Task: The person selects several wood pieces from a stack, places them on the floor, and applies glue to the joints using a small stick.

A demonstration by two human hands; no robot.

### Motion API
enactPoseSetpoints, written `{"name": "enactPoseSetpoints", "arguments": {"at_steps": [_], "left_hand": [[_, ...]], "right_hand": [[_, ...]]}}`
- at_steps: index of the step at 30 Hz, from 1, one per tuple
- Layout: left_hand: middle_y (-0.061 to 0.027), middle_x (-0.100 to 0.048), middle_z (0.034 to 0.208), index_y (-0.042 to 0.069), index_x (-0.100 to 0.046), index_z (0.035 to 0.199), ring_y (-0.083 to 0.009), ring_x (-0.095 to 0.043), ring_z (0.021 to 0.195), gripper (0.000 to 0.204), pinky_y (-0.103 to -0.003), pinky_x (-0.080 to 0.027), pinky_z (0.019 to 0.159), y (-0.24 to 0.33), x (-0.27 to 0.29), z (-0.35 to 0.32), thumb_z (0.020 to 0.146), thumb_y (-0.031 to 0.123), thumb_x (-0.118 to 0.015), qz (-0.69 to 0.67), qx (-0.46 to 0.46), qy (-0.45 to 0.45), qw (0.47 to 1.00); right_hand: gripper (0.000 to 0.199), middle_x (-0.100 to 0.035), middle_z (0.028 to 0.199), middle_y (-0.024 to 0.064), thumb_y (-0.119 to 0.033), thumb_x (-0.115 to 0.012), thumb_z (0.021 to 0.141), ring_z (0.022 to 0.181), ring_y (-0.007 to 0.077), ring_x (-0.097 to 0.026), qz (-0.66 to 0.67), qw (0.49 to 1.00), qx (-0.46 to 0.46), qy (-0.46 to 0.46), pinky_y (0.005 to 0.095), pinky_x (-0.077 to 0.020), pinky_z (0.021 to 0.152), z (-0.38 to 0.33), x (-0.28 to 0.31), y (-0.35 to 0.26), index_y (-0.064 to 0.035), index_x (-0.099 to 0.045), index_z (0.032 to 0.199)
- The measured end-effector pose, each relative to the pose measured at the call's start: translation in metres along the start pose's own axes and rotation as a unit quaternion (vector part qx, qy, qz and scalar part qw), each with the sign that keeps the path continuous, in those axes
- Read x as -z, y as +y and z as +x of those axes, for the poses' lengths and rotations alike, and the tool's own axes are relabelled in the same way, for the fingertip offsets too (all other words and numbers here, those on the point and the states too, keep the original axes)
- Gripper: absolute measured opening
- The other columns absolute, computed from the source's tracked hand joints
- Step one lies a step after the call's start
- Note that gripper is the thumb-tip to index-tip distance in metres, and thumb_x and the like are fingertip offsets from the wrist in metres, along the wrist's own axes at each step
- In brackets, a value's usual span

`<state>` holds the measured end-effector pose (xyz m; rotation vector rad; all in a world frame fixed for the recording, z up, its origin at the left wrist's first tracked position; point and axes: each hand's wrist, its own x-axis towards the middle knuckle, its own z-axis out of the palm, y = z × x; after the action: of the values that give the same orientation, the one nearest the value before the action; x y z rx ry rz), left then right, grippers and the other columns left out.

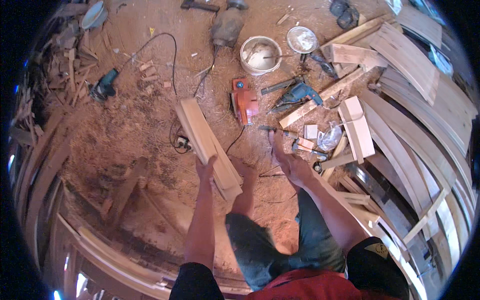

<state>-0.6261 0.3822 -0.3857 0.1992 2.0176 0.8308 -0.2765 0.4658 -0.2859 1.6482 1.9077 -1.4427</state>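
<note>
Between the fingers and thumb of the left hand (206, 169) sits a stack of pale wooden boards (207, 145), gripped near its lower end and slanting up and away to the left. Right hand (287, 161) hangs free beside it, fingers loosely spread and holding nothing. Just beyond those fingertips lie a hammer (303, 148) and a clear plastic bag (330, 137). Farther past the boards' top end rest an orange power planer (244, 100), a blue drill (300, 93) and a white bucket (260, 55) on sawdust.
</note>
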Motion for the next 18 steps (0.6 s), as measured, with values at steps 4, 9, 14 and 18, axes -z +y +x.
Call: {"name": "enactPoseSetpoints", "arguments": {"at_steps": [4, 9, 14, 18], "left_hand": [[-0.0138, -0.062, 0.112, 0.0, -0.048, 0.129, -0.0232, -0.063, 0.095, 0.07, -0.034, -0.053, 0.08, -0.027, -0.036, 0.116, 0.071, 0.014, -0.085, -0.005, -0.101, -0.029, 0.994], [-0.0137, -0.06, 0.116, 0.001, -0.044, 0.133, -0.0232, -0.062, 0.098, 0.072, -0.034, -0.052, 0.083, -0.054, -0.07, 0.202, 0.073, 0.013, -0.083, -0.054, -0.128, -0.031, 0.99], [-0.0154, -0.054, 0.127, 0.001, -0.037, 0.142, -0.0225, -0.057, 0.11, 0.075, -0.036, -0.05, 0.09, -0.106, -0.09, 0.245, 0.079, 0.012, -0.077, -0.08, -0.161, -0.062, 0.982], [-0.0154, -0.055, 0.125, 0.002, -0.037, 0.143, -0.0232, -0.057, 0.111, 0.073, -0.036, -0.049, 0.092, -0.133, -0.083, 0.263, 0.082, 0.012, -0.075, -0.123, -0.152, -0.069, 0.978]], "right_hand": [[0.04, -0.064, 0.109, 0.0238, -0.024, -0.061, 0.089, 0.095, 0.0432, -0.064, -0.018, 0.993, 0.103, 0.061, 0.0502, -0.0517, 0.081, 0.082, -0.015, 0.005, -0.0085, -0.057, 0.125], [0.046, -0.062, 0.116, 0.0249, -0.026, -0.065, 0.087, 0.107, 0.0429, -0.06, -0.052, 0.994, 0.065, -0.068, 0.0475, -0.0483, 0.092, 0.108, 0.038, -0.042, -0.0046, -0.055, 0.127], [0.05, -0.063, 0.103, 0.0231, -0.029, -0.065, 0.089, 0.091, 0.0431, -0.063, -0.127, 0.981, 0.142, -0.04, 0.0484, -0.052, 0.079, 0.113, 0.044, -0.034, -0.0049, -0.051, 0.13], [0.053, -0.064, 0.105, 0.0211, -0.03, -0.068, 0.086, 0.092, 0.0409, -0.063, -0.178, 0.966, 0.188, 0.001, 0.0466, -0.0519, 0.081, 0.108, 0.036, -0.027, -0.0063, -0.053, 0.131]]}}
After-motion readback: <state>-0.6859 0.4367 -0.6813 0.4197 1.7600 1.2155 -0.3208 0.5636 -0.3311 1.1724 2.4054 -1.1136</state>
